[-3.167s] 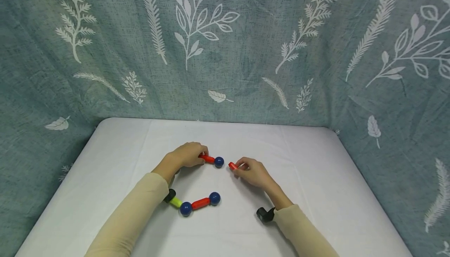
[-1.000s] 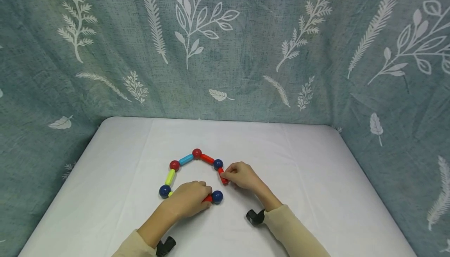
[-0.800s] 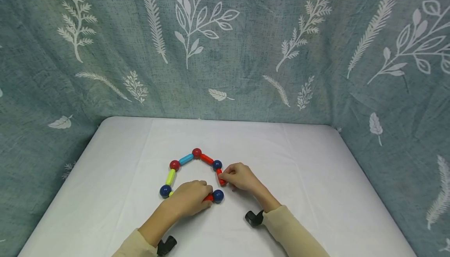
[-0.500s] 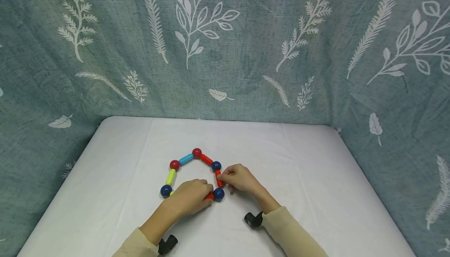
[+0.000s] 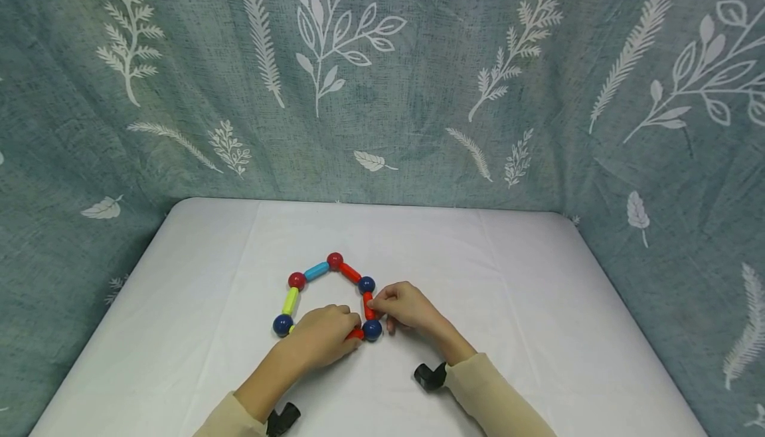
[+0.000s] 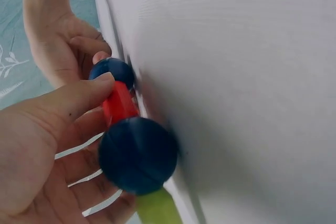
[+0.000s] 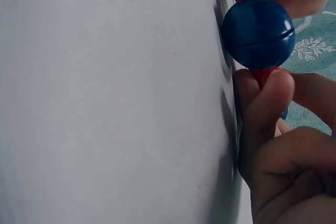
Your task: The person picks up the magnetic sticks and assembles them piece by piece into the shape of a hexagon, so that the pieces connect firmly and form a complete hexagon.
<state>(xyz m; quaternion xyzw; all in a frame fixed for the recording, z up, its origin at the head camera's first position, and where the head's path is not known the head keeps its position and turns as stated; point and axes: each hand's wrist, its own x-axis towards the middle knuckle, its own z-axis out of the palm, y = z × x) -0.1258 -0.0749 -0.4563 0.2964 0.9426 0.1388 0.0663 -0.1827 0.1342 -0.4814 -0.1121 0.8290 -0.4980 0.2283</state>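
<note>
On the white table lies a ring of magnetic rods and balls. My left hand (image 5: 323, 336) pinches the front red rod (image 5: 355, 335), which joins a blue ball (image 5: 372, 330) at front right. Another blue ball (image 6: 137, 156) and a yellow-green rod (image 6: 159, 208) show in the left wrist view; the hand mostly hides them from the head. My right hand (image 5: 409, 305) pinches the right-side red rod (image 5: 367, 304) between thumb and fingers. That rod runs from the upper right blue ball (image 5: 366, 285) down to the front right ball, apparently touching it.
The ring's far side has a red ball (image 5: 335, 261), a light blue rod (image 5: 317, 271) and a third red rod (image 5: 350, 273). On its left are another red ball (image 5: 296, 281), a yellow-green rod (image 5: 289, 302) and a blue ball (image 5: 283, 325). A leaf-patterned curtain (image 5: 418, 158) hangs behind the table.
My left hand came from the far side to the front red rod. My right hand brought its red rod to the upper right ball and swung it inward; the gap to the front right ball closed.
</note>
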